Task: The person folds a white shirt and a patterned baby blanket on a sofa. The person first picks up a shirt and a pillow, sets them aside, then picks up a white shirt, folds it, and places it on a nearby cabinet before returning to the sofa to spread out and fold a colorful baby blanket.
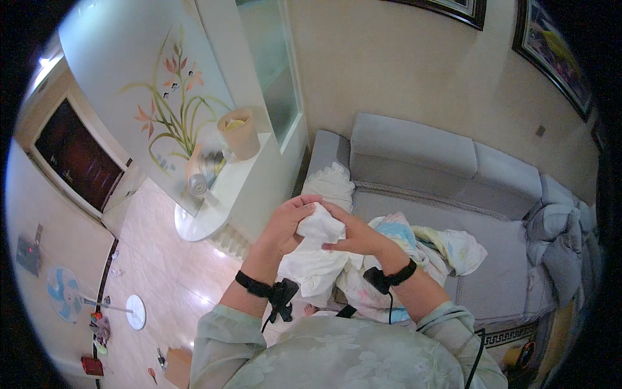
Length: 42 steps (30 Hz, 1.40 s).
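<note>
A piece of white cloth is bunched between my two hands, in front of my body. My left hand grips its left side, fingers over the top edge. On its right side, my right hand holds it with the thumb and fingers. Below and behind my hands lie more white fabric and a rumpled, multicoloured printed cloth on the sofa; whether the held cloth joins the white fabric below I cannot tell. A lace-edged white cloth rests by the sofa's left arm.
A grey sofa stands along the wall. To the left, a white ledge bears a beige pot and a hair dryer. A standing fan, a cardboard box and small items are on the tiled floor.
</note>
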Tool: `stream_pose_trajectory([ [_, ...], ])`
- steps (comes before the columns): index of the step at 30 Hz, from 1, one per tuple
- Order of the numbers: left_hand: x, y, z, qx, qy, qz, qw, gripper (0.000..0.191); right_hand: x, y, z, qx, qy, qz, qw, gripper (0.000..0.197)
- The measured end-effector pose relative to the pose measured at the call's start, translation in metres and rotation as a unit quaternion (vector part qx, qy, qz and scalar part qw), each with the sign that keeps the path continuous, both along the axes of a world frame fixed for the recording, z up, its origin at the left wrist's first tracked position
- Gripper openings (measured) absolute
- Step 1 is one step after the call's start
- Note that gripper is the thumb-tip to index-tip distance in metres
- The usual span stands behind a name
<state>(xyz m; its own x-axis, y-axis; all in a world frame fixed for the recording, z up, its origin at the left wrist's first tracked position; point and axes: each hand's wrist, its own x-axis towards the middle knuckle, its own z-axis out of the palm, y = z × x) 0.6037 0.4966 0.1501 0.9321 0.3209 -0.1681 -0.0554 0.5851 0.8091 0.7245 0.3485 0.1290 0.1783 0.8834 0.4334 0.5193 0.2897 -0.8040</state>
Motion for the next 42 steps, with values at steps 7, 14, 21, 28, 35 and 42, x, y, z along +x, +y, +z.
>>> stream_pose_trajectory([
  [7,0.001,-0.007,0.022,0.115,0.050,-0.020,0.992,0.035,0.011,0.003,0.000,-0.104,0.564,0.014,0.819,0.034],
  [14,0.001,-0.001,0.008,0.427,0.043,0.077,0.900,0.035,0.015,0.004,0.002,-0.124,0.548,0.017,0.827,0.033],
  [21,-0.001,-0.005,0.001,0.236,0.013,0.049,0.970,0.029,0.009,0.001,0.022,-0.120,0.527,0.031,0.841,0.037],
  [28,-0.001,0.001,0.000,0.315,0.040,0.161,0.935,0.017,0.025,0.002,0.025,0.004,0.602,0.090,0.794,0.040],
  [35,-0.005,0.002,0.024,0.214,-0.021,0.141,0.966,0.018,0.037,0.004,0.018,-0.024,0.502,0.008,0.865,0.040],
  [42,0.015,-0.011,0.034,0.265,-0.020,0.143,0.953,0.025,0.007,0.005,0.042,-0.040,0.613,0.109,0.782,0.039],
])
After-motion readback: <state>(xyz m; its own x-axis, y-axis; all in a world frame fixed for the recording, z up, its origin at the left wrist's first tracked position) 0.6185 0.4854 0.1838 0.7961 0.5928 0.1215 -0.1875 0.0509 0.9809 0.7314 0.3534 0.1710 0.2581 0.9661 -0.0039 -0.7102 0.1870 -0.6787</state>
